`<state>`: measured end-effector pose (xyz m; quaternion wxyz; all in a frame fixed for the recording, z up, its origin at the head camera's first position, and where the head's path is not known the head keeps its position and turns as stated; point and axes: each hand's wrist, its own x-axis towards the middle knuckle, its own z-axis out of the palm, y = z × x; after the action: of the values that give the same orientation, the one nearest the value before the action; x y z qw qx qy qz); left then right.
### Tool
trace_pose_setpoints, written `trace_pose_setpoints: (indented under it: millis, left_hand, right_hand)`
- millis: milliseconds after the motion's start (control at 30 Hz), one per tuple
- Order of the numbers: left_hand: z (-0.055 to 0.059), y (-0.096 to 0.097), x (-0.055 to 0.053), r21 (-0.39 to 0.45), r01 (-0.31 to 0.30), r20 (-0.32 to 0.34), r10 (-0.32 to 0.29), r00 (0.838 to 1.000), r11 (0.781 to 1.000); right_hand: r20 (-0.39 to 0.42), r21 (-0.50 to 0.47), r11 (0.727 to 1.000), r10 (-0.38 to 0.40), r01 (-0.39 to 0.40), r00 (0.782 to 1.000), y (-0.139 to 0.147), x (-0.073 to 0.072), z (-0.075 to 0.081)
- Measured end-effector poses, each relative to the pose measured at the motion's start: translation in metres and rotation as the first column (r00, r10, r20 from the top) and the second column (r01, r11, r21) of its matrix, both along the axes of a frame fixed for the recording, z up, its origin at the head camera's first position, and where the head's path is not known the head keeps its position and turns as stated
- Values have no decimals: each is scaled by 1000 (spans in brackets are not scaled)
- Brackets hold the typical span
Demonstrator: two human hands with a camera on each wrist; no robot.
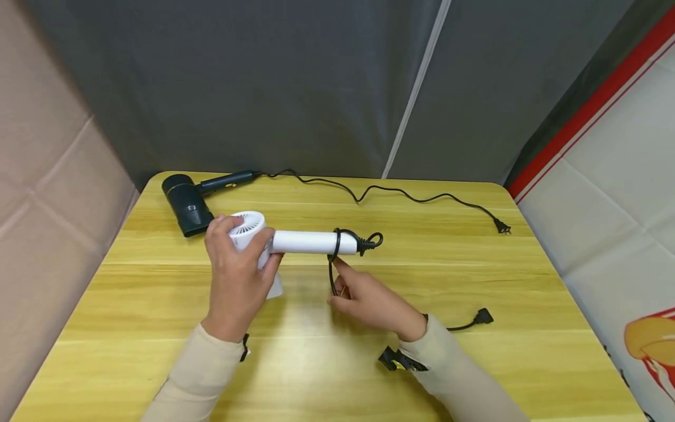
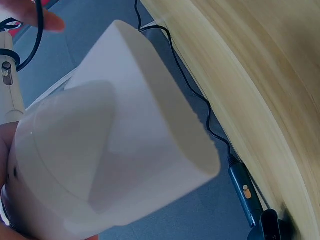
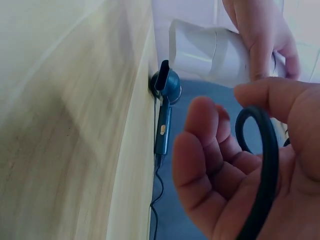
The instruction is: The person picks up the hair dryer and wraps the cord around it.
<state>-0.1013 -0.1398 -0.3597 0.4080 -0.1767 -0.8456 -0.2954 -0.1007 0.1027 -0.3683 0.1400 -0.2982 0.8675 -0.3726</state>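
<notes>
White hair dryer (image 1: 306, 242) is held above the table (image 1: 132, 322) by the left hand (image 1: 234, 275), its fingers curled round the head; handle pointed to 3 o'clock. Black cord (image 1: 331, 272) is looped round the handle and crosses the palm of the right hand (image 1: 371, 299); those fingers are loosely bent, pinching cannot be told. Dark hair dryer (image 1: 187, 202) is seen at 10 o'clock from the white one, its plug (image 1: 502, 226) at 3; another cord end (image 1: 483, 317), at 4, is partly hidden by the right sleeve (image 1: 448, 363).
</notes>
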Motion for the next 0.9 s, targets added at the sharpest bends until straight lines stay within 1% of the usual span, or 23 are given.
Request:
trace_pose_setpoints:
  millis: [133,233,333,467,600,667,800,900]
  left_hand:
    - [-1,-1,-1,-13,-4,-4,4,1000,1000]
    - [-3,-2,-2,-24,-9,0,9,1000,1000]
    - [-4,-3,-3,-34,-13,4,13,1000,999]
    - [-5,-4,-3,-40,-15,8,15,1000,999]
    - [-5,-4,-2,-48,-18,15,18,1000,999]
    - [-5,-4,-2,-56,-20,19,21,1000,998]
    - [-6,-5,-3,-76,-20,25,22,999,997]
    - [-6,-6,-2,-95,-22,39,26,999,995]
  right_hand:
    - [-58,74,995,63,-59,996,4,7,2]
    - [-100,124,988,108,-95,989,8,10,6]
    - [-145,164,979,145,-121,979,11,13,12]
    - [-208,194,971,178,-138,962,15,18,26]
    - [-262,197,969,197,-148,945,18,21,38]
    - [-299,188,970,204,-153,932,19,22,44]
    - [-362,142,976,205,-164,909,21,19,53]
    - [-418,95,982,188,-163,889,22,15,59]
